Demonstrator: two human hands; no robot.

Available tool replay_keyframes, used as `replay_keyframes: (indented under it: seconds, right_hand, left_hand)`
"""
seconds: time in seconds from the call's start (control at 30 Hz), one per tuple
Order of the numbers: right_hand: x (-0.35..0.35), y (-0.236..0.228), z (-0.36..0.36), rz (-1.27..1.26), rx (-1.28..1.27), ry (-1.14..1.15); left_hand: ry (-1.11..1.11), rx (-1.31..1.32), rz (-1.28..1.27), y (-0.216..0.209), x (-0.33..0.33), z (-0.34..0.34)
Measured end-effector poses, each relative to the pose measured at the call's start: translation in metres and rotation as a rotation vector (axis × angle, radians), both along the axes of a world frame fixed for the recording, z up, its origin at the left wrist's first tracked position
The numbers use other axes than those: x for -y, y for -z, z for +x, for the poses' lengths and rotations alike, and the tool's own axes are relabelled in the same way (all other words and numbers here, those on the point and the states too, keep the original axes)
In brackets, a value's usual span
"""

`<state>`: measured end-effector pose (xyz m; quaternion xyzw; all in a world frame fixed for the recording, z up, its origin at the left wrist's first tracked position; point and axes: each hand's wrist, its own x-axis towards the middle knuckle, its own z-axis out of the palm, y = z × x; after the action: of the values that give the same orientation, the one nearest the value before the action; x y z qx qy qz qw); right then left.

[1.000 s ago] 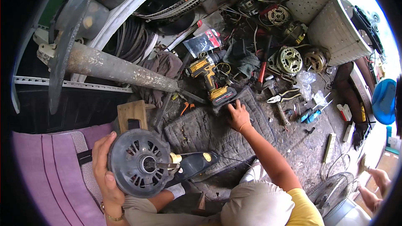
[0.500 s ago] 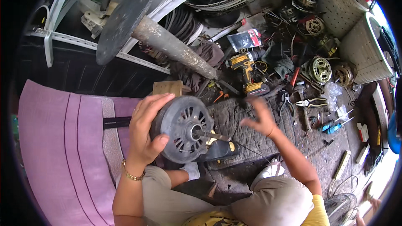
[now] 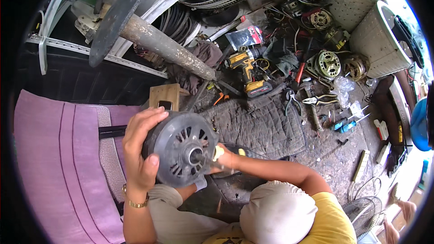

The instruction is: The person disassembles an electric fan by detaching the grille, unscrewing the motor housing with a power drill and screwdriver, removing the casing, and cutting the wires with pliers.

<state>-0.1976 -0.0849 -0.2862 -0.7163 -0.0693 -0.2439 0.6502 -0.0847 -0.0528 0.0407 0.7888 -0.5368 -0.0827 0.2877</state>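
Observation:
My left hand [image 3: 141, 147] holds a round dark grey motor housing [image 3: 163, 153] by its rim, fingers over the top and thumb along the near side. Its slotted face tilts toward the right, with a hub and a shaft blurred by motion at the centre. Close against the housing's right side is my right hand [image 3: 226, 159], its fingers mostly hidden behind it. A small yellow part shows beside those fingers. Below the right forearm, a dark tool with a yellow patch [image 3: 242, 152] is partly covered.
A quilted dark mat [image 3: 257, 126] lies ahead, with a yellow-black cordless drill [image 3: 247, 72] beyond it. Pliers [image 3: 319, 100], blue-handled screwdrivers [image 3: 349, 125] and motor parts [image 3: 327, 64] crowd the right. A purple cushion [image 3: 54, 153] is at left; a grey pole [image 3: 167, 47] leans above.
My right hand has swung left from over the mat to the housing's right side. The view has shifted, and the housing sits a little lower and further left. My left hand keeps its hold.

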Motion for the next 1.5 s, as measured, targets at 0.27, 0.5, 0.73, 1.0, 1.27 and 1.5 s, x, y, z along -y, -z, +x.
replay_keyframes:
  seconds: [0.27,0.5,0.73,1.0,1.27,1.5]
  right_hand:
    - [0.13,-0.094,-0.141,-0.474,-0.466,0.292]
    - [0.143,0.027,-0.195,-0.577,-0.695,0.409]
    - [0.137,0.126,-0.196,-0.66,-0.756,0.336]
    - [0.108,0.141,-0.212,-0.593,-0.866,0.451]
    - [0.132,0.093,-0.198,-0.247,-0.607,0.612]
    - [0.303,0.083,0.019,-0.306,-0.497,0.661]
  left_hand:
    - [0.001,-0.743,-0.177,0.044,0.022,-0.003]
    - [-0.09,-1.315,-0.274,0.266,0.038,-0.005]
    - [-0.203,-1.43,-0.271,0.387,0.0,0.005]
    - [-0.181,-1.277,-0.173,0.394,0.028,0.013]
    - [-0.235,-1.217,-0.15,0.377,0.044,0.02]
    - [-0.261,-1.382,-0.362,0.375,0.039,0.018]
